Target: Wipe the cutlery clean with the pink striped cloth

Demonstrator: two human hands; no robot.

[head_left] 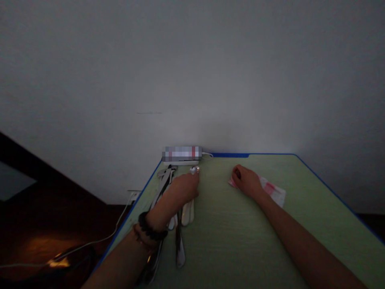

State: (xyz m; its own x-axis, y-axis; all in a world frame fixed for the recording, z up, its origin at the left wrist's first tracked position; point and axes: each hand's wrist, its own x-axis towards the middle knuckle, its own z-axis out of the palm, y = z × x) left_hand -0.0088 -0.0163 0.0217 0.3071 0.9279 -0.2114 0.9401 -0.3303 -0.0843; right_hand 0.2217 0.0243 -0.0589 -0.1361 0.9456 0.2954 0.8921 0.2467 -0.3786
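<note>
My left hand (185,188) is closed over a row of cutlery on the left of the table. The shiny bowl of a spoon (194,170) shows just beyond its fingers, which seem to grip it. White handles (188,212) and a metal handle (179,251) stick out below that hand. Other long metal pieces of cutlery (162,188) lie to its left, partly under my wrist. My right hand (247,182) is loosely curled into a fist. It rests on a white and pink-red cloth (278,194), with no object visible in its fingers.
The pale green table (228,241) has a blue edge and stands against a grey wall. A white box-like device (182,155) with a cable sits at the back left corner. Another white cable (118,222) runs down beside the table's left edge, near a wall socket.
</note>
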